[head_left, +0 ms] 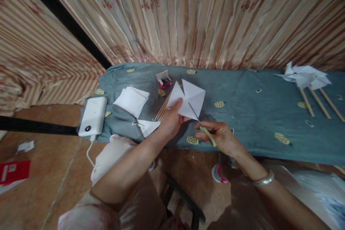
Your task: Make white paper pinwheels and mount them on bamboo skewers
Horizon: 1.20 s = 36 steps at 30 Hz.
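Now holding a white paper square [192,100] just above the teal cloth [256,115] of the table, near its front edge and left of centre. Pinching the square's near-left edge with the left hand [169,122] — thumb pressed flat on top, other fingers curled beneath and mostly hidden. Turned cornerwise, one corner toward the body, with lines meeting near the middle; folds or cuts, not clear which. Gripping scissors [201,125] in the right hand [222,137], fingers closed together around the pale green handle, a silver bangle [264,179] on that wrist. Aiming the scissors away and to the left, long axis on a diagonal: handle low at the right, thin tip up over the paper close to its middle. Blades parted or together — impossible to tell, only one thin dark line showing. Lying just left of the paper, a bundle of wooden sticks [163,108], pointing away and slightly right; beyond them a small open red box [164,79]; further left a stack of white sheets [132,100] and a white power bank [93,115] at the table's left end. Well apart at the far right, white pinwheels [304,75] on sticks, heads toward the striped curtain [188,14].
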Available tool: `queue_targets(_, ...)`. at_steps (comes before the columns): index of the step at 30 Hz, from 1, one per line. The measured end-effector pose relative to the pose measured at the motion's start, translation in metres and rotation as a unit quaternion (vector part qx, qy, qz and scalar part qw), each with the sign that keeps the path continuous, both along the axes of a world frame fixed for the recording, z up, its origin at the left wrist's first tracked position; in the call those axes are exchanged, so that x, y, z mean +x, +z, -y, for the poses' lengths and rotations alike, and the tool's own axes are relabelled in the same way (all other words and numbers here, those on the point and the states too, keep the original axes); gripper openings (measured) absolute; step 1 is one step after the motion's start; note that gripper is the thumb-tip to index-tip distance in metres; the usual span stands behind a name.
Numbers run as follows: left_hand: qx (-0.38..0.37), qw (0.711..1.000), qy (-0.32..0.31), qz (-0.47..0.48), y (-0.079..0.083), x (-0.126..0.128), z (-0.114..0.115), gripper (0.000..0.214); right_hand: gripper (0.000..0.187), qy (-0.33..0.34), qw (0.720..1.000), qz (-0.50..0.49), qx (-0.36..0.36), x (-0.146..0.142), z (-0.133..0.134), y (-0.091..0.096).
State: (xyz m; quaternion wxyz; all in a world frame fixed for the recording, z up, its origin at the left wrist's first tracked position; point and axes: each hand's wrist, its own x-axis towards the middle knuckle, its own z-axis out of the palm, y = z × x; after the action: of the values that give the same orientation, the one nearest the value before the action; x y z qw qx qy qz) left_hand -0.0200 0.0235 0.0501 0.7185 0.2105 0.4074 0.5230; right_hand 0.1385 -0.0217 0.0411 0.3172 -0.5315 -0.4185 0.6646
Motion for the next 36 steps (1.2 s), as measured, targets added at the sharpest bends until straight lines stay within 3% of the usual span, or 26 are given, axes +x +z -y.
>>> queue_targets(4,0.002,1.000,0.002,-0.003,-0.001,0.001,0.001,0.029,0.047,0.000,1.000,0.000,-0.005,-0.001,0.001,0.001)
queue_targets(10,-0.004,1.000,0.018,0.000,0.001,0.001,-0.002,0.020,0.047,0.063,0.998,0.013,0.012,0.006,0.003,0.002)
queue_targets(19,-0.016,0.998,0.059,-0.012,0.007,-0.011,-0.017,0.023,0.041,0.156,0.987,0.019,-0.025,0.049,0.007,0.007)
queue_targets(22,-0.021,0.999,0.038,-0.023,0.007,-0.010,-0.015,0.017,0.045,0.103,0.994,0.027,-0.007,0.064,0.003,0.010)
queue_targets(26,-0.018,0.998,-0.034,-0.041,0.001,-0.005,-0.008,0.018,0.050,-0.053,0.995,0.047,0.071,0.072,-0.008,0.009)
queue_targets(29,-0.016,0.995,-0.084,-0.061,-0.006,0.001,-0.001,0.017,0.047,-0.134,0.982,0.055,0.118,0.070,-0.017,0.004)
queue_targets(36,-0.020,0.982,-0.156,-0.106,-0.027,0.008,0.009,0.033,0.049,-0.148,0.978,0.037,0.139,0.056,-0.026,0.003)
